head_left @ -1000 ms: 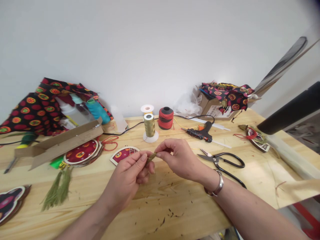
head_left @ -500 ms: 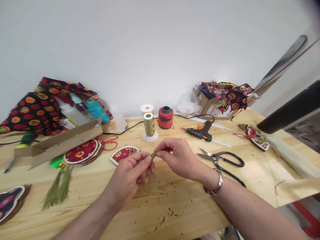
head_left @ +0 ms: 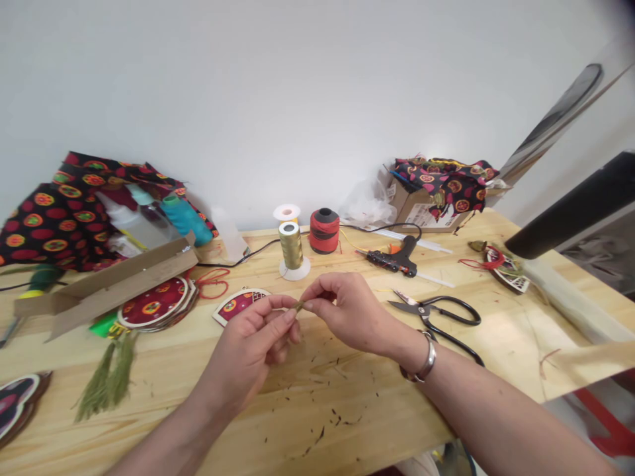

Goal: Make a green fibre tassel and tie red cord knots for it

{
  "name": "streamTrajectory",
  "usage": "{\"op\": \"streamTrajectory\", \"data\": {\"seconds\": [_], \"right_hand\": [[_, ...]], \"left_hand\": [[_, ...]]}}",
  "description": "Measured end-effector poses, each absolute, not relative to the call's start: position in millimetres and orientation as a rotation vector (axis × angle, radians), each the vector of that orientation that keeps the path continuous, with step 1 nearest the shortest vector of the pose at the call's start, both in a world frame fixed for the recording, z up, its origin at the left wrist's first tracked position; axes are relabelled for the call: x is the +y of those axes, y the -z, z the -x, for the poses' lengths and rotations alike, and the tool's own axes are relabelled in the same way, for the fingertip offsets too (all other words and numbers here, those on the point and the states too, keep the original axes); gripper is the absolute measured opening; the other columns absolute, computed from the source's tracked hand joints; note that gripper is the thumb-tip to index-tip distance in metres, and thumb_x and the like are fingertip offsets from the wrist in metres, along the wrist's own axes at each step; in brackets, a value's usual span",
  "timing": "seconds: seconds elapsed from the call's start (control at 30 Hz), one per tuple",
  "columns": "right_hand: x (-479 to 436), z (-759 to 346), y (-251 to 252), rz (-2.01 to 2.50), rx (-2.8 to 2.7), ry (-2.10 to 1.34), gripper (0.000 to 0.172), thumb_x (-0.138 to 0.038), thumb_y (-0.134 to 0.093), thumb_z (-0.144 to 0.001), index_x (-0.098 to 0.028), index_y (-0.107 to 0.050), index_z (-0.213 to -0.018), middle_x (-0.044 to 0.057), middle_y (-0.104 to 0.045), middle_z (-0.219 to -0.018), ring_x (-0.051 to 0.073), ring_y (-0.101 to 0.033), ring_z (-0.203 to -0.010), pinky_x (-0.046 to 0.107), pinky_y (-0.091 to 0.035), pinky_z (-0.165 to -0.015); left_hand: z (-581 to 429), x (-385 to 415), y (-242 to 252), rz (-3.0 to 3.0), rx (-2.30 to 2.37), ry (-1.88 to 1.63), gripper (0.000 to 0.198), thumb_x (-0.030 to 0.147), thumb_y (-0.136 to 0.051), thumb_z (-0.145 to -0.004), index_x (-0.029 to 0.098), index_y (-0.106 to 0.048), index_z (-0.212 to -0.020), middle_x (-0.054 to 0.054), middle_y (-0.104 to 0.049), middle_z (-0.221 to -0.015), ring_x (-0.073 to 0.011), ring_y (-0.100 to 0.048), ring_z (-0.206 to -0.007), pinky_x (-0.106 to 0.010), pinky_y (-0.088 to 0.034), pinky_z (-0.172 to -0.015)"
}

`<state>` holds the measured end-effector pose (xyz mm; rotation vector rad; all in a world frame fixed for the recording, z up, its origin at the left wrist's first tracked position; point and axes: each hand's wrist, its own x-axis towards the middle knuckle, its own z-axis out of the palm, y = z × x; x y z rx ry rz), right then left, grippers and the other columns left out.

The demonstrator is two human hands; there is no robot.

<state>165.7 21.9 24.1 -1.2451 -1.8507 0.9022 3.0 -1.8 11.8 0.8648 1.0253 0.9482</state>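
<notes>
"Shift since the last frame?"

"Slight: left hand point(head_left: 244, 354) flatter, fingers reaching further right; whole bench sliding a little left and up in the head view."

"Item in hand?"

"One wisp of olive-gold thread point(head_left: 298, 305), short, partly hidden by the fingers. Long axis near level, slightly tilted, running from left hand to right hand, in the narrow gap between the two."

"Nearer hand?"

"Neither clearly. Right hand point(head_left: 353, 312): thumb and forefinger together on the wisp's right end. Left thumb and forefinger closed on its left end, no gap visible at the pinch."

"Nearby stock?"

"Fan-shaped ornament point(head_left: 241, 304) with red patterned cloth, just beyond the left hand, not touching. Black-handled scissors point(head_left: 434, 314) right of the right hand. Spool of gold thread point(head_left: 290, 246) straight ahead, red-and-black spool point(head_left: 324, 231) beside it. Hot glue gun point(head_left: 394, 261) further right. Olive tassel point(head_left: 102, 377) at far left, below a stack of round red ornaments point(head_left: 153, 304). Silver bangle point(head_left: 424, 360) on the right wrist. Pine workbench point(head_left: 377, 410), strewn with thread clippings point(head_left: 337, 418)."
</notes>
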Motion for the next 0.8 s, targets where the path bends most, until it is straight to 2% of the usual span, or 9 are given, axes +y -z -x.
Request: {"op": "streamTrajectory", "data": {"seconds": [0.13, 0.3, 0.5, 0.8], "right_hand": [[21.6, -165.3, -24.0, 1.252, -1.852, -0.915, 0.014, -0.01, -0.056, -0.073, -0.015, -0.069, -0.074, 0.001, -0.069, -0.067, 0.009, -0.057, -0.059, 0.019, -0.042, -0.056], [21.3, -165.0, -23.0, 1.249, -1.862, -0.913, 0.014, -0.01, -0.056, -0.074, -0.016, -0.069, -0.074, 0.001, -0.069, -0.068, 0.009, -0.057, -0.06, 0.019, -0.042, -0.057], [21.5, -164.5, -22.5, 1.251, -1.866, -0.919, 0.013, -0.011, -0.057, -0.074, -0.015, -0.069, -0.075, 0.001, -0.07, -0.068, 0.008, -0.056, -0.059, 0.019, -0.042, -0.056], [20.4, -164.3, -23.7, 1.26, -1.881, -0.921, 0.014, -0.01, -0.057, -0.073, -0.015, -0.069, -0.074, 0.001, -0.069, -0.066, 0.008, -0.055, -0.058, 0.019, -0.041, -0.056]], "left_hand": [[-2.0, -1.5, -9.2, -0.898, 1.084, -0.943, 0.02, 0.025, -0.067, -0.074, 0.017, -0.056, -0.089, 0.003, -0.058, -0.053, -0.0048, -0.039, -0.043, -0.014, -0.026, -0.039], [-2.2, 0.0, -4.8, -0.919, 1.086, -0.97, 0.017, 0.024, -0.066, -0.074, 0.019, -0.056, -0.086, 0.004, -0.058, -0.053, -0.0048, -0.039, -0.043, -0.013, -0.025, -0.038], [-2.3, -0.9, -4.4, -0.911, 1.112, -0.967, 0.016, 0.027, -0.065, -0.075, 0.017, -0.056, -0.084, 0.004, -0.058, -0.052, -0.0029, -0.034, -0.039, -0.012, -0.024, -0.037], [-2.6, -1.1, -3.8, -0.946, 1.131, -0.98, 0.02, 0.03, -0.063, -0.077, 0.017, -0.057, -0.091, 0.005, -0.059, -0.053, -0.0028, -0.034, -0.038, -0.013, -0.024, -0.037]]}}
